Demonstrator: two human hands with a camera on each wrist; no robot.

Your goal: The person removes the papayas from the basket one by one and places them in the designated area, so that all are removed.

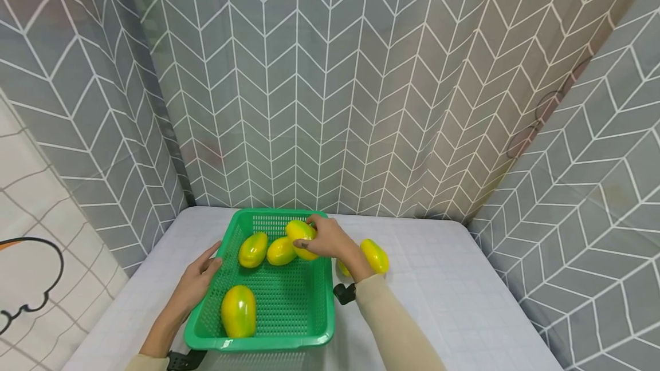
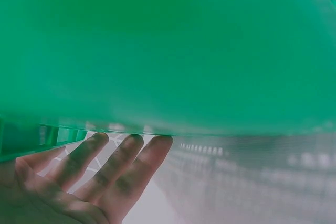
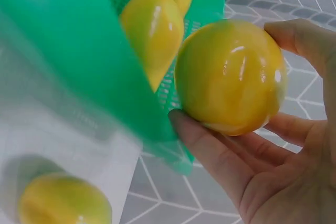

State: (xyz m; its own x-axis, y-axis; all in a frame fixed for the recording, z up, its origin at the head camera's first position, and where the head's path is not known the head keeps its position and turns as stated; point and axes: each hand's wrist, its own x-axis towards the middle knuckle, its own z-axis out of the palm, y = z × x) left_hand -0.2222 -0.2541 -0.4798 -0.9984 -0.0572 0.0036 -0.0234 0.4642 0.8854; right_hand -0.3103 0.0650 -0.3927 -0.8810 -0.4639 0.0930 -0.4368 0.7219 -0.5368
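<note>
My right hand (image 1: 332, 237) grips a glossy yellow-green mango (image 1: 300, 231) over the back right part of a green plastic basket (image 1: 278, 342). The right wrist view shows that mango (image 3: 231, 77) between thumb and fingers, next to the basket rim. Inside the basket, two mangoes lie toward the back, one at the left (image 1: 252, 249) and one in the middle (image 1: 281, 251). Another mango (image 1: 239, 311) lies at the front left. My left hand (image 1: 192, 286) touches the basket's left side, its extended fingers (image 2: 131, 163) right under the rim in the left wrist view.
On the white-covered table (image 1: 428, 302), right of the basket, lies a mango (image 1: 375, 256), with a second one (image 1: 344, 268) partly hidden behind my right wrist. A grey chevron-patterned curtain (image 1: 330, 85) hangs at the back and sides.
</note>
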